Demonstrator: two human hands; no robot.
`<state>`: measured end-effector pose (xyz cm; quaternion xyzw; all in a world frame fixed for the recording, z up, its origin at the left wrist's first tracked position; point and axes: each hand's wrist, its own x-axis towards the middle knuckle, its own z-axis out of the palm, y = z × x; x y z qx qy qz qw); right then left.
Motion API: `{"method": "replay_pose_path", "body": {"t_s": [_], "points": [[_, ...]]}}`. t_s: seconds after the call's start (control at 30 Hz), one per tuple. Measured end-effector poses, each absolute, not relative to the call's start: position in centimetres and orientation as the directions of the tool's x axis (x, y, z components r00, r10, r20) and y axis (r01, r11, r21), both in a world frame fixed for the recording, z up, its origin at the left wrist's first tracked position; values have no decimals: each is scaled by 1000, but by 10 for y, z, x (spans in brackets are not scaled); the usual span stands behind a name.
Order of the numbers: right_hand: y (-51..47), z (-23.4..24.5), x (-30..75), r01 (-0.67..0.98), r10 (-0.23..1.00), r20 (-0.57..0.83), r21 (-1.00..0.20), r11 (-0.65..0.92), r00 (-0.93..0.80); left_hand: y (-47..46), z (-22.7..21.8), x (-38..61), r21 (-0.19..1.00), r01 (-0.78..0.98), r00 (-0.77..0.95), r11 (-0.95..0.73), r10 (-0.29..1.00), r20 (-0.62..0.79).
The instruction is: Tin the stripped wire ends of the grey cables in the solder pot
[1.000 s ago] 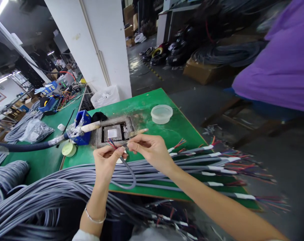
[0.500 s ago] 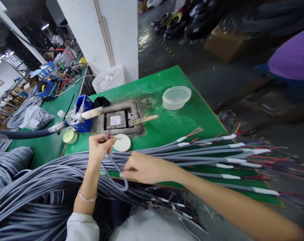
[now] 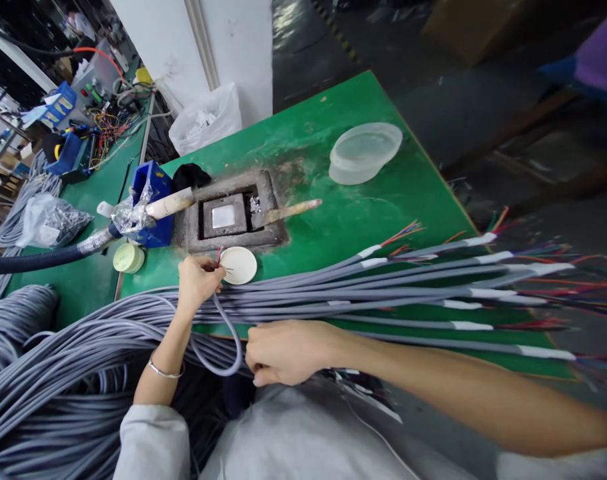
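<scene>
My left hand [image 3: 198, 283] pinches the end of a grey cable [image 3: 231, 327], with its thin coloured wires [image 3: 218, 255] standing out past the fingers. Just right of these fingertips is a small round white dish [image 3: 245, 265]. The held cable bends down in a loop toward my right hand [image 3: 288, 350], whose fingers are curled beside that loop, apart from it; whatever they hold, if anything, is hidden. A thick bundle of grey cables [image 3: 303, 293] runs behind both hands, with white-wrapped, stripped ends at the right.
Behind the dish, a square metal pot [image 3: 223, 217] sits in a grimy frame, a flat stick [image 3: 296, 210] across its edge. Left of it are a hose nozzle [image 3: 171, 203], a blue bin [image 3: 153, 230] and a pale green tub [image 3: 128, 258]. A translucent plastic tub [image 3: 363, 153] stands farther back.
My right hand has moved slightly down and away from the cable loop. My left hand still holds the cable end near the dish. The view has tilted downward.
</scene>
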<state>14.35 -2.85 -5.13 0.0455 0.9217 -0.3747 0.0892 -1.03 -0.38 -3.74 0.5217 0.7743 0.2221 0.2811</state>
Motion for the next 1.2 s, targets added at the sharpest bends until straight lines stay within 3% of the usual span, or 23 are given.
{"method": "replay_pose_path", "body": {"t_s": [0.13, 0.23, 0.33, 0.4, 0.47, 0.57, 0.8, 1.2], "points": [[-26, -51, 143, 141, 23, -174, -709, 691, -985, -2, -34, -10, 615, 695, -302, 373, 927, -221], [-22, -47, 142, 136, 95, -98, -771, 623, -991, 0, -24, -12, 622, 713, -261, 323, 946, -192], [-22, -46, 139, 166, 334, 27, -829, 533, -942, 9, -10, -13, 619, 742, -234, 259, 964, -122], [-24, -49, 135, 153, 537, 176, -845, 513, -825, 19, -1, -12, 581, 781, -227, 230, 971, -79], [-26, -56, 131, 112, 651, 359, -817, 566, -669, 33, 5, -11, 507, 842, -198, 183, 980, -25], [-28, -67, 127, 119, 652, 532, -719, 685, -541, 60, 4, -10, 373, 924, -120, 86, 991, 68], [-23, -73, 127, 180, 636, 569, -655, 734, -521, 106, -16, -5, 165, 986, -26, 18, 999, 46], [-19, -72, 127, 140, 637, 623, -656, 741, -453, 123, -40, -3, 132, 991, -6, 4, 1000, 14]]}}
